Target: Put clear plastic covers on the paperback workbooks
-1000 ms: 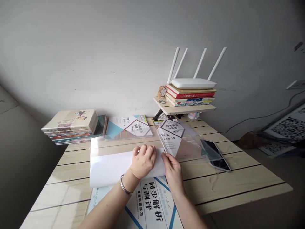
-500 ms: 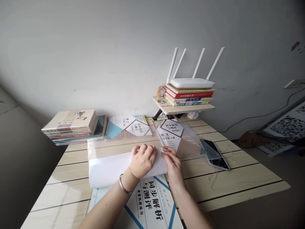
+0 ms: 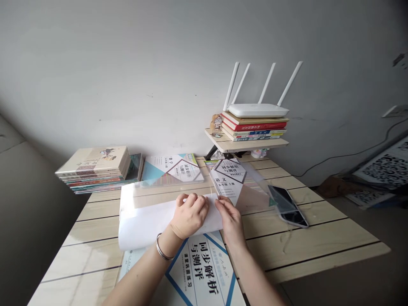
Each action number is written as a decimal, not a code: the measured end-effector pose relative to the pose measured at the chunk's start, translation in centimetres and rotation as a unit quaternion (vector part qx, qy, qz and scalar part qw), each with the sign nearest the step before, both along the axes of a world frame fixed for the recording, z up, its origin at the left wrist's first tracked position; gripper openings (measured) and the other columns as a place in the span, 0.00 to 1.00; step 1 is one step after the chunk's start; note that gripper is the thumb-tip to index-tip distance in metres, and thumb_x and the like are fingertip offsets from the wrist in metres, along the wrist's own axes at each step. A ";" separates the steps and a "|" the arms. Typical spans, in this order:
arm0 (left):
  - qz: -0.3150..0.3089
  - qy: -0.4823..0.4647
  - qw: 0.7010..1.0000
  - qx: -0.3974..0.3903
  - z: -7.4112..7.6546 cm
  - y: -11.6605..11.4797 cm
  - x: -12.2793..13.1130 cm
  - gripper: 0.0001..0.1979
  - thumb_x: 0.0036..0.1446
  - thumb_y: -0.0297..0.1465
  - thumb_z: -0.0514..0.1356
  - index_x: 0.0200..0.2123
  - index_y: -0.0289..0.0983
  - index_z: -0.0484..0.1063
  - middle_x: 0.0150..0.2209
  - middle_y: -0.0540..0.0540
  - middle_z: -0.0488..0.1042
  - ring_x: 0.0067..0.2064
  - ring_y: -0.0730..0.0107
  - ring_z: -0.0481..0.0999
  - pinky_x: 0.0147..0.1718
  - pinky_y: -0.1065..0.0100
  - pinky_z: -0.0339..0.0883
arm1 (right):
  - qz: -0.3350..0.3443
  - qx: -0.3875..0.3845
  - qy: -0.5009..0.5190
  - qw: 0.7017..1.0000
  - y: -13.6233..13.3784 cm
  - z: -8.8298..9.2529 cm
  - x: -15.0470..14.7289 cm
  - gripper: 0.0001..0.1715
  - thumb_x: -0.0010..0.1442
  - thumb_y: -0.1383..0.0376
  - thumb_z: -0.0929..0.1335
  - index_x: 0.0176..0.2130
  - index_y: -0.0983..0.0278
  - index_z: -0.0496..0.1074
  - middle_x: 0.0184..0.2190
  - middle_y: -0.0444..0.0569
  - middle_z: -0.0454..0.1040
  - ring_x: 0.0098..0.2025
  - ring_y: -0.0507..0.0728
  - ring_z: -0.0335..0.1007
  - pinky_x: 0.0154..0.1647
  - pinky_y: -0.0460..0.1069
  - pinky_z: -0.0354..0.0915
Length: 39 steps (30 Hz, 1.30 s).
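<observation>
A workbook (image 3: 204, 272) with a blue diamond border lies on the table in front of me. Across its upper part lies a white sheet (image 3: 143, 227), curled over at its lower edge, with clear plastic film (image 3: 159, 194) stretching out beyond it. My left hand (image 3: 191, 214), with a bangle on its wrist, presses on the white sheet, fingers curled in; their tips are hidden. Close beside it, my right hand (image 3: 230, 217) pinches the right end of the white sheet between thumb and fingers. Whether the film is also pinched there, I cannot tell.
Two more workbooks, one teal (image 3: 172, 169) and one brown (image 3: 228, 178), lie behind the film. A book stack (image 3: 95, 168) stands at left. A phone (image 3: 288, 207) lies at right, partly under clear plastic. A small shelf (image 3: 251, 146) bears books and a white router (image 3: 258, 110).
The film's far left corner has shifted slightly right and up. My right fingers have drawn closer together at the sheet's edge. My left hand stays nearly in place.
</observation>
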State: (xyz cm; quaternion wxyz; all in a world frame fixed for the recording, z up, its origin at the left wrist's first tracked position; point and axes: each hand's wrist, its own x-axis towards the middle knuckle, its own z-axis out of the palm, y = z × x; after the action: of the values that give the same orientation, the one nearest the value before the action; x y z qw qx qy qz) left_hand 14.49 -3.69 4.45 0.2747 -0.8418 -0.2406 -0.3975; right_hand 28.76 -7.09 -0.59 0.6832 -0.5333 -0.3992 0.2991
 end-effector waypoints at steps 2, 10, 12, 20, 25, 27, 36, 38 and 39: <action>-0.001 -0.004 1.000 0.000 0.1 0.0 0.1 0.08 0.59 0.24 0.53 0.37 0.34 0.71 0.28 0.49 0.71 0.33 0.70 0.66 0.36 0.62 0.52 | 0.001 0.007 -0.031 0.999 -0.2 0.1 -0.2 0.16 0.55 0.53 0.67 0.29 0.64 0.70 0.38 0.50 0.72 0.39 0.57 0.66 0.38 0.48 0.63; 0.048 -0.038 0.995 -0.074 0.4 -1.3 -1.4 0.09 0.58 0.25 0.56 0.42 0.37 0.69 0.36 0.47 0.74 0.38 0.67 0.69 0.40 0.59 0.52 | -0.044 0.013 -0.106 0.993 0.0 0.3 -0.4 0.19 0.58 0.51 0.64 0.31 0.64 0.69 0.30 0.48 0.71 0.35 0.56 0.66 0.39 0.49 0.62; 0.083 -0.104 0.985 -0.107 0.8 -1.9 -3.4 0.09 0.57 0.26 0.57 0.42 0.39 0.68 0.39 0.47 0.74 0.39 0.66 0.70 0.41 0.59 0.52 | -0.052 0.005 -0.094 0.994 0.2 0.1 -0.3 0.20 0.57 0.50 0.64 0.31 0.64 0.69 0.28 0.47 0.70 0.34 0.55 0.65 0.37 0.48 0.62; 0.252 -0.486 0.777 -0.311 -1.5 -3.9 -14.4 0.10 0.58 0.39 0.54 0.37 0.39 0.63 0.39 0.45 0.66 0.43 0.61 0.68 0.40 0.60 0.59 | -0.077 -0.015 -0.074 0.994 0.1 -0.6 -0.4 0.20 0.55 0.49 0.66 0.31 0.65 0.69 0.28 0.46 0.70 0.33 0.55 0.64 0.38 0.48 0.61; 0.161 -0.538 0.698 -0.443 -2.8 -4.8 -16.1 0.15 0.60 0.42 0.51 0.32 0.38 0.68 0.32 0.46 0.69 0.37 0.64 0.68 0.37 0.65 0.61 | -0.094 -0.014 -0.068 0.993 0.1 -1.3 -0.3 0.25 0.53 0.45 0.66 0.32 0.65 0.69 0.27 0.47 0.70 0.32 0.56 0.65 0.35 0.49 0.63; 0.108 -0.547 0.687 -0.465 -2.8 -4.9 -15.8 0.15 0.59 0.43 0.52 0.30 0.38 0.69 0.30 0.47 0.70 0.34 0.66 0.68 0.34 0.68 0.61 | -0.098 -0.019 -0.064 0.993 0.2 -1.5 -0.2 0.26 0.52 0.44 0.66 0.32 0.65 0.70 0.27 0.47 0.70 0.32 0.56 0.66 0.34 0.49 0.63; 0.041 -0.577 0.641 -0.504 -2.8 -4.5 -15.1 0.16 0.54 0.45 0.58 0.28 0.36 0.70 0.28 0.47 0.68 0.31 0.70 0.64 0.30 0.71 0.59 | -0.117 -0.031 -0.047 0.991 0.2 -2.5 -0.1 0.26 0.51 0.45 0.68 0.32 0.66 0.70 0.28 0.48 0.71 0.33 0.57 0.66 0.33 0.49 0.64; 0.069 -0.585 0.626 -0.511 -2.6 -4.3 -14.8 0.19 0.52 0.48 0.58 0.25 0.36 0.68 0.24 0.49 0.64 0.27 0.72 0.61 0.26 0.72 0.55 | -0.121 -0.030 -0.051 0.991 0.1 -2.6 -0.1 0.26 0.50 0.45 0.67 0.33 0.66 0.70 0.29 0.49 0.72 0.33 0.57 0.67 0.33 0.50 0.64; 0.084 -0.588 0.624 -0.508 -2.5 -4.3 -14.6 0.21 0.52 0.49 0.57 0.24 0.36 0.67 0.23 0.51 0.62 0.26 0.73 0.59 0.25 0.72 0.54 | -0.122 -0.029 -0.053 0.991 0.1 -2.6 -0.1 0.26 0.50 0.45 0.67 0.33 0.66 0.70 0.29 0.49 0.72 0.33 0.57 0.67 0.33 0.50 0.64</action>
State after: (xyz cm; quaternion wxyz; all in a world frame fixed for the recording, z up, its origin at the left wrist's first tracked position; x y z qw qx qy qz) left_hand -0.06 -7.95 1.93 -0.3645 -0.4108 -0.5846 -0.5972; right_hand 28.64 -6.99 -3.23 0.6770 -0.6127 -0.3575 0.1963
